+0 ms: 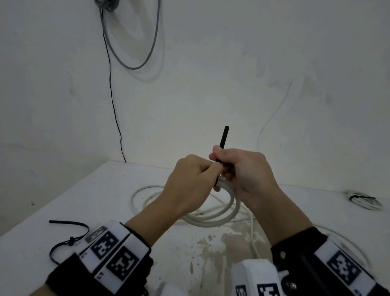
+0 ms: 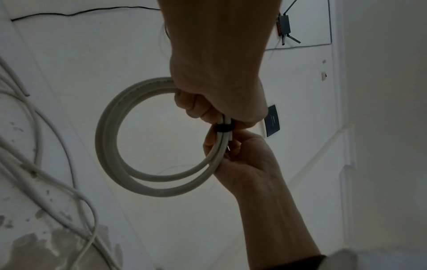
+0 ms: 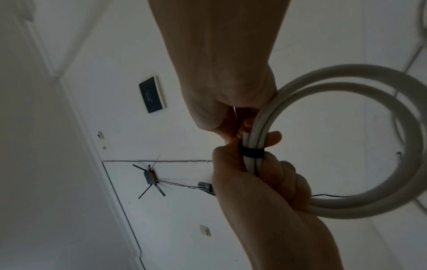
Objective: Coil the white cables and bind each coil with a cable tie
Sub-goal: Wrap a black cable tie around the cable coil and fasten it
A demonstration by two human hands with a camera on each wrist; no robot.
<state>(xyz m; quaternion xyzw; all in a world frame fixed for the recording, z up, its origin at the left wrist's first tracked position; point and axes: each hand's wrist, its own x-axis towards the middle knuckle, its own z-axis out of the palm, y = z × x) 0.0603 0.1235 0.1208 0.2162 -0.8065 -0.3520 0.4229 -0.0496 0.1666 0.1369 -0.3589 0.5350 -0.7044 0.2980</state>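
Hands' fingers clamped on tied white coil (image 1: 219,211) above stained white table (image 1: 90,197), cable-hung white wall (image 1: 220,67) behind.

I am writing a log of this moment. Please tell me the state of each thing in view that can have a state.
white cable coil: coiled, held up off the table
black cable tie: wrapped around the coil, tail sticking up
left hand: grips the coil
right hand: grips the tie's tail
loose white cables: uncoiled on the table
spare black ties: lying unused
far coil: already bound
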